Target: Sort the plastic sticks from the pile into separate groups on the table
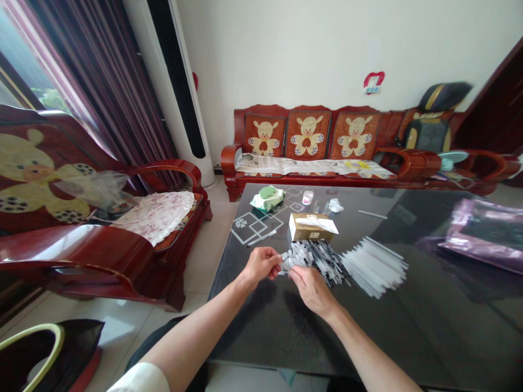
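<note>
Closest, 2 bare forearms (214, 321) extend over the dark, glossy counter (261, 337), and a bin (52, 354) with a yellow-green rim stands on the floor at near left. The left hand (265, 263) has its thumb and forefinger together at the left edge of a heap of small pale pieces (300, 253); the right hand (309, 284) is just beside it, slightly nearer, fingertips also together. Whether either hand pinches a piece is too small to tell. The heap lies right at the far side of both hands' fingertips and runs on its right into a spread of black-and-white sticks (328, 261). Those slant mostly from far left to near right, with the right hand nearer to them. Farther right, a bundle of white tubes (376, 267) slants the same way; from the right hand it lies to the right and slightly far, the sticks partly between.

A tissue box (314, 234) stands just past the sticks, blocking the far side. Beyond are a wipes pack (269, 202) on the left, a small jar (308, 197), a crumpled tissue (335, 206) and 1 separate tube (372, 214); purple plastic packaging (461, 239) lies well to the right. Farthest, a wooden sofa (229, 155) carries 3 bear-patterned cushions (308, 133).
</note>
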`<state>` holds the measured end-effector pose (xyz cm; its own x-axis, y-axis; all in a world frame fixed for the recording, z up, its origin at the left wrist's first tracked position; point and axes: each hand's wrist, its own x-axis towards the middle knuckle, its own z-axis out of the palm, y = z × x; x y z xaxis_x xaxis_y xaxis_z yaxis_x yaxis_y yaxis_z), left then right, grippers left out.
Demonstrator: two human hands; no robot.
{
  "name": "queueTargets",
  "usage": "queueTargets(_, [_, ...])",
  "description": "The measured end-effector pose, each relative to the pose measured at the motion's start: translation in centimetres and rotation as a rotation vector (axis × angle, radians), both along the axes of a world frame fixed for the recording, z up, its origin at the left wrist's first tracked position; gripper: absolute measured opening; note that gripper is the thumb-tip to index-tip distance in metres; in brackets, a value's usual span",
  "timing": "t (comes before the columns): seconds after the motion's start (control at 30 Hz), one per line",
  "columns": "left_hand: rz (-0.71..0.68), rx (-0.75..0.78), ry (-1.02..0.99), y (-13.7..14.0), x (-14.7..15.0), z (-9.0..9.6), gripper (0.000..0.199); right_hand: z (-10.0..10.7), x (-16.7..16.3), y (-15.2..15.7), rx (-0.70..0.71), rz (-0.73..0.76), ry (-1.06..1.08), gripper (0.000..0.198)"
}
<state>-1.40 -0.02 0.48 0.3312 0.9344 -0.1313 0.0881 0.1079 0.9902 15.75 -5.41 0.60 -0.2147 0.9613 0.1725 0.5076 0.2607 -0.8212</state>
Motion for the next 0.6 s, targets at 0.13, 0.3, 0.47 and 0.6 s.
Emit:
queueTargets(0.13, [-0.140, 0.119, -0.056, -0.1, -0.4, 0.8, 0.032, 0.0, 0.3, 0.0, -0.296, 0.036, 0.224, 0.037])
queueTargets(0.3, [-0.308, 0.267, -0.085, -0.3, -1.1, 2.2, 0.039, 0.2, 1.4, 0.0, -0.724, 0.251, 0.621, 0.039])
queueTargets(0.47, [-0.242, 0.216, -0.102, -0.4, -1.1, 2.3, 0.038, 0.5, 1.3, -0.1, -0.724, 0.296, 0.660, 0.041])
queueTargets(0.6, [-0.124, 0.226, -0.023, -0.7, -0.5, 1.8, 0.035, 0.6, 0.6, 0.0, -0.452, 0.157, 0.416, 0.042])
